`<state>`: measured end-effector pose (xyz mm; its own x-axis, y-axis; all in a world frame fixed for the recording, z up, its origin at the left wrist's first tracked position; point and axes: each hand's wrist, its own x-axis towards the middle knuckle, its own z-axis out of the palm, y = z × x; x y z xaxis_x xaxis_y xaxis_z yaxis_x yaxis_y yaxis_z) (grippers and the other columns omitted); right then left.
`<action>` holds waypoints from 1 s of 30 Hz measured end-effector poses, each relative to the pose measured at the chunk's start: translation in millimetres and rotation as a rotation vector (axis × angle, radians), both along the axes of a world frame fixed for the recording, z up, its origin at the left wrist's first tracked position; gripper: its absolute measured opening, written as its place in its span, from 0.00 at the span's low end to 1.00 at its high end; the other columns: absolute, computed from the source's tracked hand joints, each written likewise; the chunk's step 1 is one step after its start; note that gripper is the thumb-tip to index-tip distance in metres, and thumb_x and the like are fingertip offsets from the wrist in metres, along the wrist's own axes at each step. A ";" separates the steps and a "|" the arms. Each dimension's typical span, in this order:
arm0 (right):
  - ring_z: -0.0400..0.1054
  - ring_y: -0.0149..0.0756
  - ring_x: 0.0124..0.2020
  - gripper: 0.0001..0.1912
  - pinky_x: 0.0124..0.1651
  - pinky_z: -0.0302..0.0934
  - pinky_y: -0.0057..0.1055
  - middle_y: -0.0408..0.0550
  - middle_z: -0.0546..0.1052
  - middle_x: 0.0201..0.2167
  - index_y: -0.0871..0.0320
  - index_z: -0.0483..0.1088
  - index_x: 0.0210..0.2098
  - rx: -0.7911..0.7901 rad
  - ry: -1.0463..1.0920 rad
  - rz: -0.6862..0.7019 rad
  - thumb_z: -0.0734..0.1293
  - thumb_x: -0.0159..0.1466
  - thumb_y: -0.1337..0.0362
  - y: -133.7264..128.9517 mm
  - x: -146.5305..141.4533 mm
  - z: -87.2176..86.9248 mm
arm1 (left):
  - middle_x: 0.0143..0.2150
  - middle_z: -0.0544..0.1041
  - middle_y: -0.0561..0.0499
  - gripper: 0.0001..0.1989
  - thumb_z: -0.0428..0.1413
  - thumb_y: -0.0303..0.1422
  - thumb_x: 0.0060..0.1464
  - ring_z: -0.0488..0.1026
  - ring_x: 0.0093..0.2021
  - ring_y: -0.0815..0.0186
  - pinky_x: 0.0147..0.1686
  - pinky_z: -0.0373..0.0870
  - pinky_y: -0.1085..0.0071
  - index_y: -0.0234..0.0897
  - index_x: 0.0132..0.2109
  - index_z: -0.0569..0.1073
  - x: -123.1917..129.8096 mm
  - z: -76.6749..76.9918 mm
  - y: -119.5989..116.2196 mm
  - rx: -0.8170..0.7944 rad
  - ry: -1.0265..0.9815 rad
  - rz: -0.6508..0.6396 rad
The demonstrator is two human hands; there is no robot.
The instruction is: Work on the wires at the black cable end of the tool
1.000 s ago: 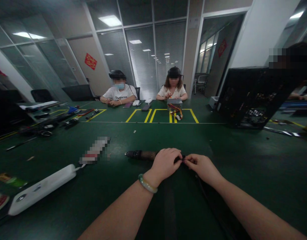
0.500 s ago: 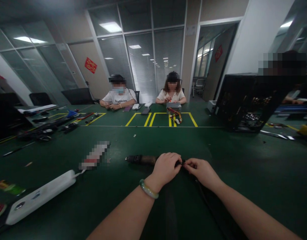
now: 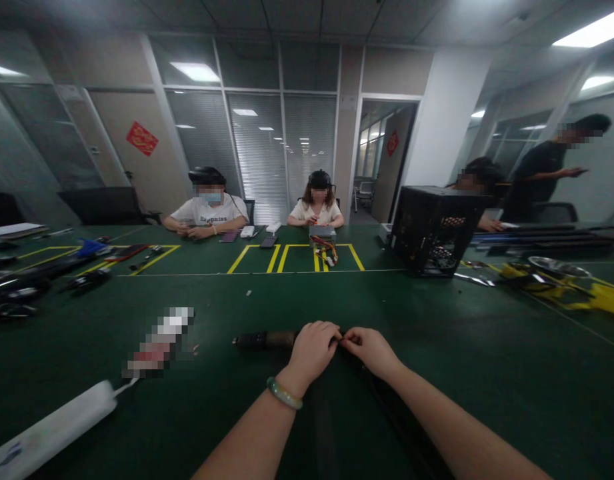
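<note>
Tool: corded power tool [image 3: 264, 340] lying crosswise on the green work table [image 3: 461, 387], long axis running left from the fingers | Hands: left hand [image 3: 311, 353] nearer its body, right hand [image 3: 369, 351] farther | Fingers: narrow, pinched at its rear end (exact grip hidden from here)

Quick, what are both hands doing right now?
Left hand: closed, holding the dark cylindrical handle near the black cable.
Right hand: closed, fingertips pinching that cable.
</note>
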<state>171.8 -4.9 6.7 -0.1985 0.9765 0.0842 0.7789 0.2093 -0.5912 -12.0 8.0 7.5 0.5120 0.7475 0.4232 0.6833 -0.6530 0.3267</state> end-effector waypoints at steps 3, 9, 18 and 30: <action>0.69 0.36 0.37 0.09 0.41 0.58 0.30 0.45 0.75 0.34 0.56 0.77 0.33 0.066 -0.077 -0.055 0.67 0.62 0.58 0.0 -5.0 4.5 | 0.48 0.75 0.51 0.08 0.55 0.24 0.54 0.70 0.50 0.62 0.50 0.65 0.62 0.39 0.41 0.73 -1.2 0.6 -1.4 -0.004 0.010 -0.015; 0.66 0.40 0.44 0.05 0.51 0.55 0.38 0.47 0.73 0.39 0.57 0.71 0.32 0.132 -0.161 -0.043 0.69 0.61 0.62 3.4 -24.0 7.6 | 0.49 0.74 0.49 0.13 0.53 0.20 0.51 0.71 0.50 0.61 0.52 0.66 0.61 0.39 0.42 0.71 -4.8 1.6 -2.7 -0.019 -0.003 -0.032; 0.68 0.44 0.46 0.12 0.52 0.58 0.40 0.53 0.73 0.44 0.61 0.66 0.45 0.138 -0.246 0.070 0.66 0.63 0.64 7.9 -28.9 4.5 | 0.63 0.63 0.46 0.27 0.55 0.24 0.48 0.65 0.59 0.58 0.57 0.64 0.58 0.40 0.56 0.62 -8.2 -1.1 -6.5 0.029 -0.045 -0.066; 0.67 0.41 0.52 0.19 0.56 0.57 0.34 0.50 0.72 0.53 0.55 0.64 0.57 -0.021 -0.375 -0.131 0.58 0.69 0.59 -42.8 91.5 21.6 | 0.63 0.64 0.47 0.25 0.49 0.33 0.60 0.59 0.64 0.58 0.65 0.52 0.50 0.41 0.64 0.56 -18.6 7.8 -9.2 0.185 -0.114 -0.072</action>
